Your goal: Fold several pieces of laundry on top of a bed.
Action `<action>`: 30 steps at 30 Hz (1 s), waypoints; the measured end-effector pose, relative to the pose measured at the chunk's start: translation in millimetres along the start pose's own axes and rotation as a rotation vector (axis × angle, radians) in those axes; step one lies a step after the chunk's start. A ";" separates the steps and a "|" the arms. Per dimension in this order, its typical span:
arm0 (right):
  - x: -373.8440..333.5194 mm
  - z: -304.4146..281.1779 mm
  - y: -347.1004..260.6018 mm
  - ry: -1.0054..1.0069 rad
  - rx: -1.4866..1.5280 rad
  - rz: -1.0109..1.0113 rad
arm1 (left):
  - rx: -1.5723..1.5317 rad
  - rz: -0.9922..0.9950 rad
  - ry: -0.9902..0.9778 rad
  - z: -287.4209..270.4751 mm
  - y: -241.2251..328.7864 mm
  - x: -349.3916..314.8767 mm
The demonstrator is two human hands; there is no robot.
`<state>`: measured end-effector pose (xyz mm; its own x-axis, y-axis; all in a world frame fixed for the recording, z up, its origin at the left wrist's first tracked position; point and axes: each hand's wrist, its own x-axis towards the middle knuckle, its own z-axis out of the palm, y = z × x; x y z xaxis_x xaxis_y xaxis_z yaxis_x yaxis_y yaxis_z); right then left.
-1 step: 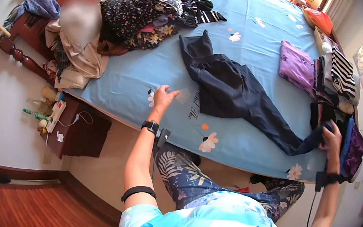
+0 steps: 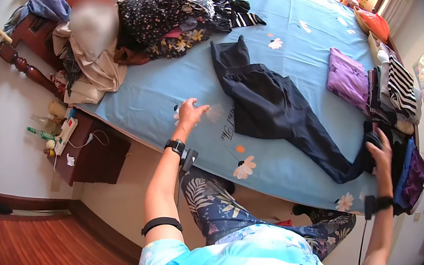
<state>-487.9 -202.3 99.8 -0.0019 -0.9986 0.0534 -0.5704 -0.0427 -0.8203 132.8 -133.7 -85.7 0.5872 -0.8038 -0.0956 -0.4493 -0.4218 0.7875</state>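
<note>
Black overalls (image 2: 273, 104), with a bib-like top and a pocket, lie lengthwise across the blue bed sheet (image 2: 160, 80). They look folded along their length. At the lower right my right hand (image 2: 382, 153) is closed on the bunched dark leg end of the overalls. Its fingertips are partly hidden against dark cloth. My left hand (image 2: 191, 114) hovers above the sheet, left of the overalls, fingers apart and holding nothing. A black watch and a small strapped device sit on the left wrist.
Folded purple cloth (image 2: 346, 77) and a black-and-white striped garment (image 2: 400, 81) lie along the right edge. Heaped dark patterned clothes (image 2: 168, 21) and beige cloth (image 2: 99, 72) lie at the far left. A brown bedside cabinet (image 2: 94, 150) holds a power strip (image 2: 66, 133).
My right hand has shifted slightly up and to the left, carrying the bunched leg end with it. The left hand stays almost where it was.
</note>
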 end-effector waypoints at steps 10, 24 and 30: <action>-8.7 291.6 -39.4 -0.646 -0.920 -0.364 | 0.287 0.108 0.150 -73.4 2.6 89.3; -3.0 298.0 -54.7 -0.649 -0.970 -0.388 | -0.317 0.016 -0.028 -44.5 27.1 201.7; -0.6 298.2 -47.1 -0.654 -0.934 -0.438 | -0.844 -0.060 -0.143 -32.5 27.7 225.1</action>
<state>-216.1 -209.2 -31.4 0.5984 -0.7448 -0.2952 -0.7905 -0.6089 -0.0663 274.4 -312.7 -65.6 0.4777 -0.8593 -0.1828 0.2645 -0.0578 0.9626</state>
